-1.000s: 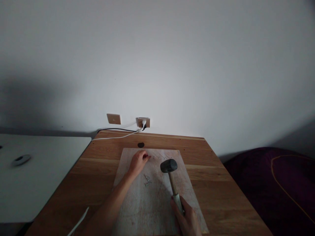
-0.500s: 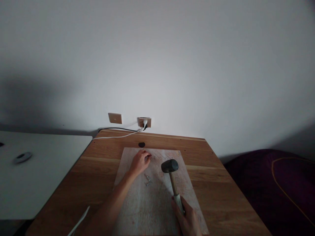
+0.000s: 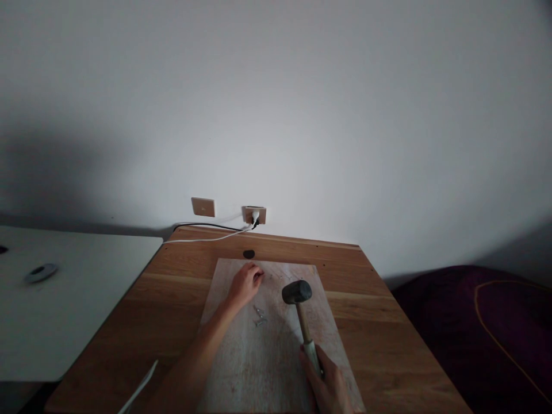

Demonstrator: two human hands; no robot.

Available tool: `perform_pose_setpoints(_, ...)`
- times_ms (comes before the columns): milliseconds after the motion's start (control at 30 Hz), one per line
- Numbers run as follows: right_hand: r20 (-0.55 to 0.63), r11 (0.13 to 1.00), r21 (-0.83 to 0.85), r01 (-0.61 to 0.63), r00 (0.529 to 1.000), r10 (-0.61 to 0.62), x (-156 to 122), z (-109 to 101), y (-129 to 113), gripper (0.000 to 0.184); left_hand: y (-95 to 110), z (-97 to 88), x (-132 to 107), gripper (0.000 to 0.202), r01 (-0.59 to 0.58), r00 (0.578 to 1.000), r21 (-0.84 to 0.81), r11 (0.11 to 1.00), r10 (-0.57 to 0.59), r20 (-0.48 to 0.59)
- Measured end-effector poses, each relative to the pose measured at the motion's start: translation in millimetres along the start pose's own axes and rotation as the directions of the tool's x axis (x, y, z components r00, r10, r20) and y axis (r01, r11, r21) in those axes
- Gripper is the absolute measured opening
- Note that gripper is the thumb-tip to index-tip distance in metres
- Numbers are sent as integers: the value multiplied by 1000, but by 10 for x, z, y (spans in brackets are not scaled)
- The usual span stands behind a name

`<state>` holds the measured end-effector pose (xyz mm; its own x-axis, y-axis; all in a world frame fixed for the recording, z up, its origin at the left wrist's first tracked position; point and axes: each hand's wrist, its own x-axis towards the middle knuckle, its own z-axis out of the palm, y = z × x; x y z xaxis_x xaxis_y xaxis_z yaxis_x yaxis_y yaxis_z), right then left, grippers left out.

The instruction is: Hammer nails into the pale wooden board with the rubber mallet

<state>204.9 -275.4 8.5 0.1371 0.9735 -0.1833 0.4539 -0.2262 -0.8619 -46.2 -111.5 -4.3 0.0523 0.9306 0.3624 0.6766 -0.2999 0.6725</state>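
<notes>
My right hand [image 3: 330, 382] grips the handle of a rubber mallet [image 3: 297, 292]. Its black head is held up over the right part of a pale, worn board [image 3: 241, 368]. Near the board's far left, my left hand [image 3: 248, 282] is closed in a pinch; whatever lies between its fingertips is too small to make out. A few silvery screws or nails [image 3: 260, 316] lie loose in the middle of the board, nearer to me than the left fingers. Small marks or fasteners, too tiny to tell apart, run in a row to the right of that hand.
The board lies on a wooden table [image 3: 366, 322]. Behind it, white and black cables lead to a wall socket [image 3: 255, 215]. A white table [image 3: 95, 299] adjoins on the left, and a dark purple beanbag-like seat [image 3: 448, 322] stands on the right. A white cord [image 3: 140, 386] is at the front left.
Very little differs. The mallet and both hands keep nearly the same positions, and the view has shifted slightly.
</notes>
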Motion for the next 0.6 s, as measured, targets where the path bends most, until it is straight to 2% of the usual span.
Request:
perform_pose_setpoints(100,10,999,-47,2,1000,-2,28,-3,13,83,9,-2,-15,14,-3,1000,-4,1000,3,8)
perform_pose_setpoints(200,-3,998,-54,22,1000,-22,112,15,-69,79,-1,11,-25,40,9,1000,-27,1000,-9,-19)
perform_pose_setpoints(267,64,1000,-26,0,998,1,193,42,-215,73,-18,22,-31,53,21,999,-27,999,-22,-32)
perform_pose_setpoints(367,183,999,48,-26,983,17,318,110,-510,64,-62,41,-39,51,30,999,-20,999,-30,-18)
perform_pose_setpoints(467,171,996,63,65,982,-75,425,203,-738,57,-111,63,-44,47,27,999,-19,999,-28,-18)
perform_pose_setpoints(600,140,964,-73,256,960,-244,527,315,-789,54,-144,75,-50,52,7,1000,-31,999,-8,-13)
